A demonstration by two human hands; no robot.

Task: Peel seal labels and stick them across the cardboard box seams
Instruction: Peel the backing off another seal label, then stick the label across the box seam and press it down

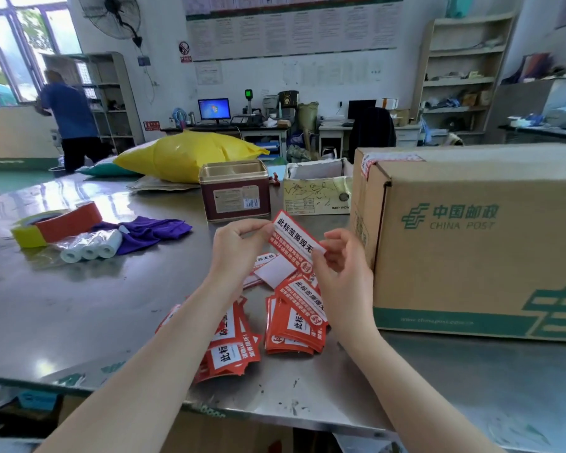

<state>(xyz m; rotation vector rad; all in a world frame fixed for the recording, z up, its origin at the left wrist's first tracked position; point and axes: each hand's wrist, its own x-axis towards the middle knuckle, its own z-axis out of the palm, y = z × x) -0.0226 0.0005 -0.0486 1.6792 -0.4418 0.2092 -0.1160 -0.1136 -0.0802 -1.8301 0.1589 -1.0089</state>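
I hold one red-and-white seal label (294, 240) in the air above the steel table (79, 305). My left hand (239, 246) pinches its upper left end. My right hand (343, 266) pinches its lower right corner. Below my hands lie loose heaps of the same seal labels (294, 318), some face down and white. The China Post cardboard box (471, 243) stands at the right, close to my right hand. A seal label (370, 161) is stuck over its top left corner seam.
A brown tin (234, 194) and a small open carton (317, 191) stand behind the labels. Tape rolls (56, 225), white paper rolls (90, 248) and a purple cloth (151, 228) lie at the left. A yellow bag (183, 156) sits farther back. A person (71, 120) stands by the window.
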